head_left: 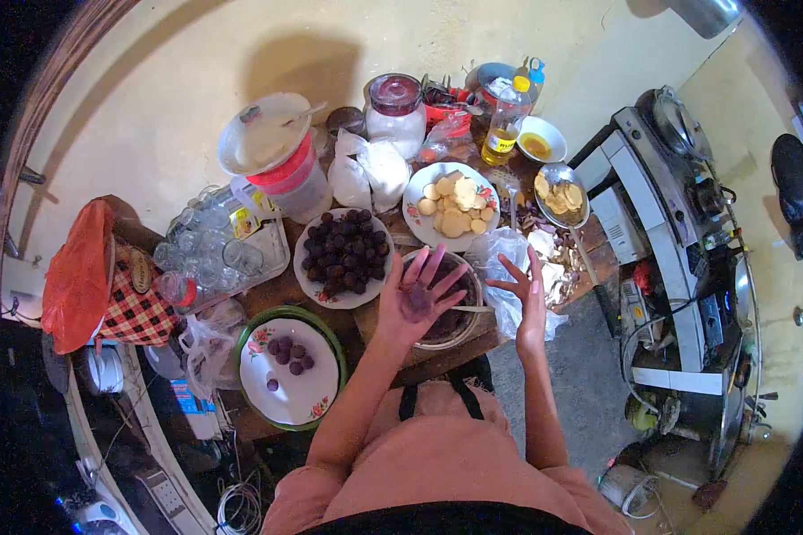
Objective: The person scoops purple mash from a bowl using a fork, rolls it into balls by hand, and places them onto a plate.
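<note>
Mid-shaping a purple dough ball [417, 299] on open left hand [413, 303], fingers spread, above the mixing bowl [467, 332]. Right hand [525, 292] open, empty, just right. Next, probably: rolling between palms, setting on near-left plate [317, 397].

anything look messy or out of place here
Nothing is spilled or broken. The table is very crowded. The left hand holds a flattened dark purple patty on its open palm over the bowl. The right hand is open, empty, beside a crumpled plastic bag.
</note>
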Available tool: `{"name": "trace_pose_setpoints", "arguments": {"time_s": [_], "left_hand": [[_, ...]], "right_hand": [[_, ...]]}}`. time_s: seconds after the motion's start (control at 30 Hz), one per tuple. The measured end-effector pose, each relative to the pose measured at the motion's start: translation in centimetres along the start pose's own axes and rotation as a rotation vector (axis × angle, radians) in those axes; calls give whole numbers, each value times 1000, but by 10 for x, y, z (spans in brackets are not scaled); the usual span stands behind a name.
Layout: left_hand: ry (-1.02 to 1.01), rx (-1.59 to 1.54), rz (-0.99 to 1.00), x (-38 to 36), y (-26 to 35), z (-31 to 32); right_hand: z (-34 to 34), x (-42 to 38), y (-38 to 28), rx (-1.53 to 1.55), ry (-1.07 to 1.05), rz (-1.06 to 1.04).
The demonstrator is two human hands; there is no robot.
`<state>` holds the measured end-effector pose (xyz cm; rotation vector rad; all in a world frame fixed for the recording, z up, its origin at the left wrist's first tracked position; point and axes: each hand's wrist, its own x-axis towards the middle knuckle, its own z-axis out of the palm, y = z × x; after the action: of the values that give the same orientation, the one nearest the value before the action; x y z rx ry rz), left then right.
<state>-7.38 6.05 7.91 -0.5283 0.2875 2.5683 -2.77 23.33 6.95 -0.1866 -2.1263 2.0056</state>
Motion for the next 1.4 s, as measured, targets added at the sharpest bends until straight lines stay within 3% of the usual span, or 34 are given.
{"name": "trace_pose_setpoints", "arguments": {"time_s": [0.07, 0.17, 0.27, 0.4, 0.47, 0.57, 0.67, 0.73, 0.87, 0.9, 1.03, 1.07, 1.13, 1.2, 1.23, 1.33, 1.4], "left_hand": [[-190, -104, -26, 3, -1, -6], [193, -55, 37, -4, -6, 29], [-413, -120, -243, 31, 8, -64], [-698, -1, -104, 37, 2, -77], [-702, 12, -46, 38, 2, -80], [-421, -47, -185, 25, 11, -57], [13, -21, -4, -5, 0, 9], [-124, 54, -1, 3, -3, -6], [-200, 27, -166, 1, -10, -6], [-148, 296, -73, -14, -17, 12], [-169, 82, 61, 5, -23, -11], [-253, 53, 83, 2, -18, -17], [-426, -7, 124, -7, -4, -25], [-364, 41, 123, -3, -6, -31], [-337, 64, 123, 2, -8, -35], [-259, 143, 114, 11, -7, -22], [-107, 191, 83, -4, -12, -7]], "right_hand": [[3, 1, -4, -2, -6, -10], [6, 2, -8, -10, -22, -37], [7, 4, -7, -3, -33, -46], [7, 3, -9, -13, -24, -29], [6, 2, -9, -21, -20, -25], [4, 4, -9, -25, -30, -34], [7, 5, -12, -1, -56, -77], [18, 7, -19, -10, -61, -159], [48, 14, -38, -808, -198, -495], [61, 14, -40, -962, -241, -597], [90, -3, -38, -876, -496, -745], [89, -8, -30, -875, -548, -752], [85, -1, -23, -764, -537, -684], [82, 17, -21, -542, -417, -527], [92, 11, -23, -494, -526, -281], [86, -8, -20, -723, -688, -725], [73, 8, -16, -678, -596, -595]]}}
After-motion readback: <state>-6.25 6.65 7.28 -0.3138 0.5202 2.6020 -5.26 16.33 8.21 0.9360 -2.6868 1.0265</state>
